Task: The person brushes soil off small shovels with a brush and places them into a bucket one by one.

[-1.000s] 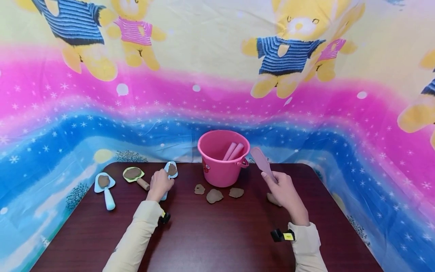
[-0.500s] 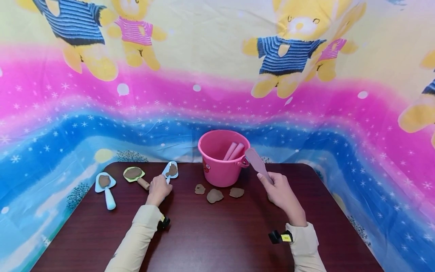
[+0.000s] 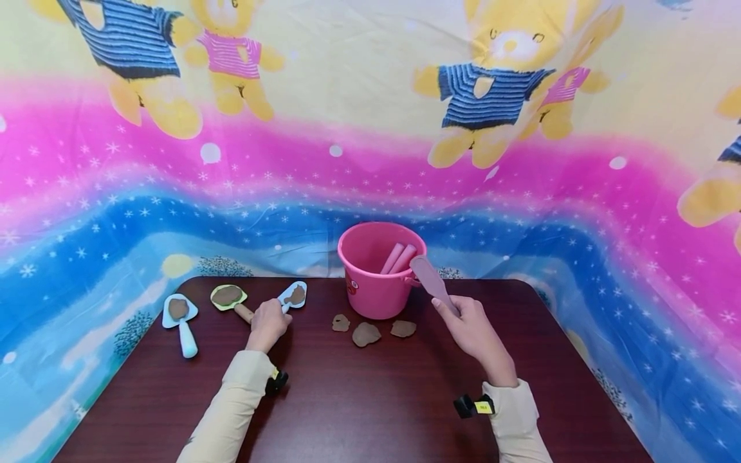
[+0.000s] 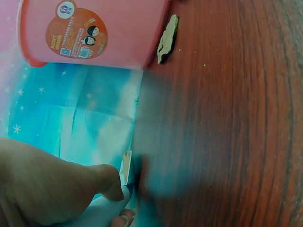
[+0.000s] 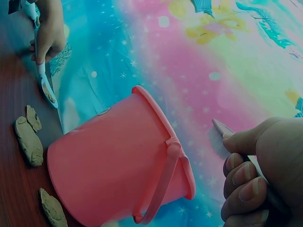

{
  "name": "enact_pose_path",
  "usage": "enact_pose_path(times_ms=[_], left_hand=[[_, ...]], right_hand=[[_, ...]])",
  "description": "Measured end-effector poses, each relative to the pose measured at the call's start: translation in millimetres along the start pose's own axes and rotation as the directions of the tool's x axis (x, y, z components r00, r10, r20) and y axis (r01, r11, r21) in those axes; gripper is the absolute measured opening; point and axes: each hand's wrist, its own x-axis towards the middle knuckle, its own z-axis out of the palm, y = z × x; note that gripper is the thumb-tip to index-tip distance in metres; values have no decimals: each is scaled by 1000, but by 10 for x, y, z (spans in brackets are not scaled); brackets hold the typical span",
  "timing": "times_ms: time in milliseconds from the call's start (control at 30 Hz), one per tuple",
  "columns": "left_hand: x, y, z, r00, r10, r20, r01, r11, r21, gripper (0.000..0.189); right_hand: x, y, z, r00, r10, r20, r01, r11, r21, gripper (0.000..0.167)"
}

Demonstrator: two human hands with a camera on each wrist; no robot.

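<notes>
My left hand [image 3: 269,325] grips the handle of a light-blue toy shovel [image 3: 286,298], which has a flat piece of brown clay [image 3: 298,295] on its blade. In the left wrist view, the thumb lies along the pale handle. My right hand [image 3: 475,328] holds a mauve toy shovel [image 3: 429,276] by its lower end, fingers curled round it, narrow blade raised beside the bucket's rim. The pink bucket [image 3: 376,299] stands upright at the table's back, with two pink handles [image 3: 396,258] sticking up inside; their lower ends are hidden.
Several clay pieces [image 3: 366,334] lie before the bucket. On the left rest a blue-and-white toy shovel [image 3: 186,339] and a green one with a brown handle [image 3: 244,312], both bearing clay. A printed cloth [image 3: 324,173] hangs behind the dark table [image 3: 370,399].
My right hand has moved left with the mauve shovel, bringing its blade in front of the bucket's right rim. The blade of the blue shovel in my left hand has swung slightly right.
</notes>
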Motion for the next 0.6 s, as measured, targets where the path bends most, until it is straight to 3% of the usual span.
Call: enact_pose_path(times_ms=[400, 600], left_hand=[[-91, 96, -176, 998, 52, -23, -51, 998, 33, 15], [-160, 195, -348, 999, 51, 13, -51, 996, 79, 22]], right_hand=[[4, -33, 77, 1000, -2, 25, 2, 1000, 14, 34], [4, -70, 116, 999, 5, 54, -6, 1000, 26, 32]])
